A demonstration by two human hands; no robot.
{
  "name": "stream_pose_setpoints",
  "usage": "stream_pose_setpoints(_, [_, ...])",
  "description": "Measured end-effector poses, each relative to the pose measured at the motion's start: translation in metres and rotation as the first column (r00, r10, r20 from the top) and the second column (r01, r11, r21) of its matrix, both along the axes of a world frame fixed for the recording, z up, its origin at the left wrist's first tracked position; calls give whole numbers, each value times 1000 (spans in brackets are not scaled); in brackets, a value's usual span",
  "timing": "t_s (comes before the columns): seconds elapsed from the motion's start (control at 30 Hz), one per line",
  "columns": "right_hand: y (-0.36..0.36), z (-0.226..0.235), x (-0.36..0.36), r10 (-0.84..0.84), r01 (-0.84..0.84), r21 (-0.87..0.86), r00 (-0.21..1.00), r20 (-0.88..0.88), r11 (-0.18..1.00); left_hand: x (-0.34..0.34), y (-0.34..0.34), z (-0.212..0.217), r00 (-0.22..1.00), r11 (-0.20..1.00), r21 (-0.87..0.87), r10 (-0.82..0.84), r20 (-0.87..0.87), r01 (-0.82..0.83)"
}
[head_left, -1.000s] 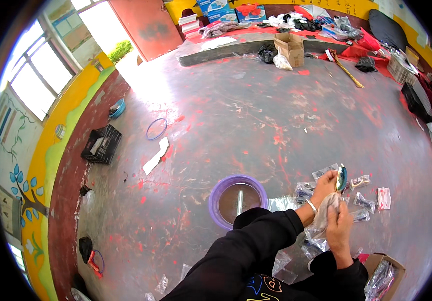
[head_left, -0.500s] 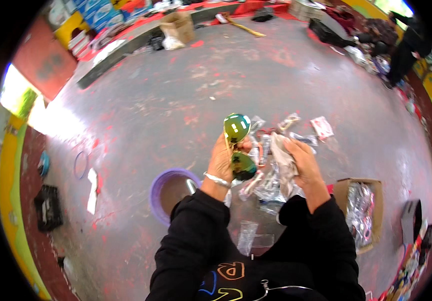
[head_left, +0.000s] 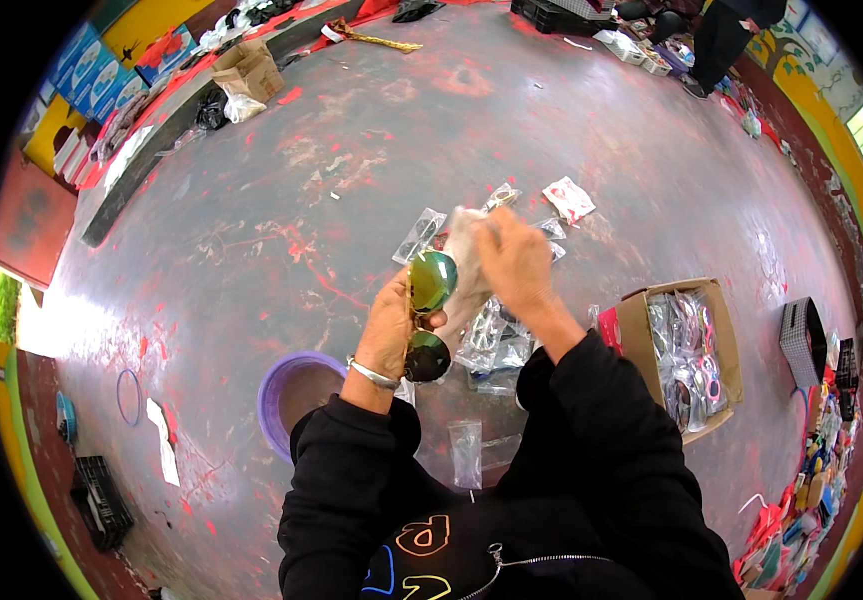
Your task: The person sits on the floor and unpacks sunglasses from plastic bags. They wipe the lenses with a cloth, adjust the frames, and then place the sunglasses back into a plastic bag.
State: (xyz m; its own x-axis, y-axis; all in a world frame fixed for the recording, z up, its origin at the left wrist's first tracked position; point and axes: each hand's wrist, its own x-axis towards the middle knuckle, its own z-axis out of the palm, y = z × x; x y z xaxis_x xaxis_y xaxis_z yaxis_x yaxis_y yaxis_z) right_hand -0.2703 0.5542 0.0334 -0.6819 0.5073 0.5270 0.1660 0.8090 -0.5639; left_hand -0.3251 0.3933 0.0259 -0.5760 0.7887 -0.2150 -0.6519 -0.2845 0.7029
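My left hand (head_left: 387, 325) grips a pair of sunglasses (head_left: 432, 283) with green mirrored lenses and a thin gold frame. They are turned so one lens sits above the other. A silvery bangle circles that wrist. To the right and a little higher, my right hand (head_left: 517, 262) is closed on a pale beige cloth (head_left: 467, 250), which hangs down beside the upper lens; whether it touches the lens I cannot tell. Below and beyond my hands, several clear plastic sleeves (head_left: 486, 335) with eyewear lie on the floor.
A cardboard box (head_left: 726, 340) full of bagged glasses stands at my right, a grey patterned bin (head_left: 802, 342) beyond it. Left of my knees is a purple basin (head_left: 273, 400). A black crate (head_left: 101, 502) sits by the left wall. Another person (head_left: 726, 40) stands far right.
The cloth and my right hand have risen and moved left, closer to the sunglasses. My left hand has shifted left and slightly down. The whole view has turned to the right.
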Motion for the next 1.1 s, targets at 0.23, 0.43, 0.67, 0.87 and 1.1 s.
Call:
stream_pose_setpoints(0.23, [1,8,15,343,-53,-939,937,71,340,-15,-2,-4,915,912,306,147,376,-272])
stream_pose_setpoints(0.43, [-27,17,18,743,-256,-915,666,66,311,-27,-3,-10,890,900,242,257,377,-362])
stream_pose_setpoints(0.67, [-33,21,24,781,-376,-894,623,-48,245,-21,-5,-1,956,950,132,267,118,-282])
stream_pose_setpoints(0.87, [-26,29,28,655,-385,-768,754,58,512,-17,-4,10,960,959,41,278,31,-279])
stream_pose_setpoints(1.1, [-56,25,33,418,-416,-60,876,243,907,-2,6,14,955,967,-12,249,-161,-254])
